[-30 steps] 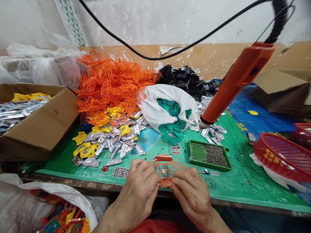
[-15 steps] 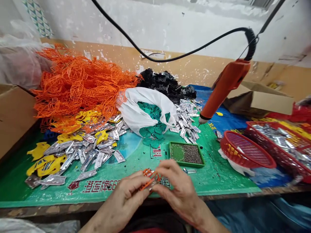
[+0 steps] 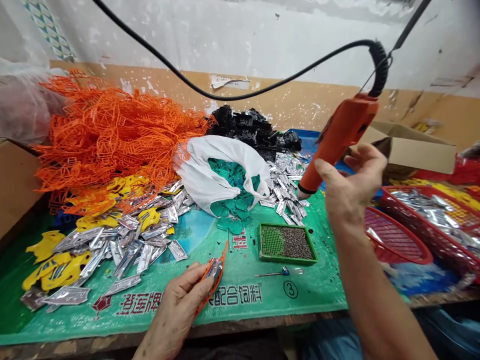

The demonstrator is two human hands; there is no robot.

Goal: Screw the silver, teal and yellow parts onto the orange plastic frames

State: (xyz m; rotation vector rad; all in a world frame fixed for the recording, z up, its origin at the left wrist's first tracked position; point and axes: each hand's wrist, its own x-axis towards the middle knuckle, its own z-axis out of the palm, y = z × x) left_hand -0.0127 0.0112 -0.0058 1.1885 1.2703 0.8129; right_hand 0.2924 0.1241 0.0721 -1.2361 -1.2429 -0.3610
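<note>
My left hand [image 3: 178,305], at the table's front edge, pinches a thin orange plastic lattice piece [image 3: 222,267] with a silvery part [image 3: 214,268] against it. The lattice stands on edge, and my fingers hide part of it. My right hand [image 3: 354,185] is raised at the hanging orange electric screwdriver [image 3: 337,132]. Its thumb overlaps the front of the tool's lower body, while the other fingers are bent apart at its right side. The screwdriver tilts with its tip toward the lower left. A green tray [image 3: 314,260] of small metal screws lies below the tip.
A small hand screwdriver [image 3: 279,273] lies before the tray. Behind are an orange lattice heap [image 3: 123,130], a white bag [image 3: 197,165] of green pieces, black parts [image 3: 247,130] and silvery pieces [image 3: 127,250]. Red baskets [image 3: 403,240] stand right. A black cable [image 3: 232,97] hangs across.
My right hand has left the orange piece and risen right to the electric screwdriver, which has shifted slightly left. My left hand keeps the piece, now lower left. The view has turned right since the first frame.
</note>
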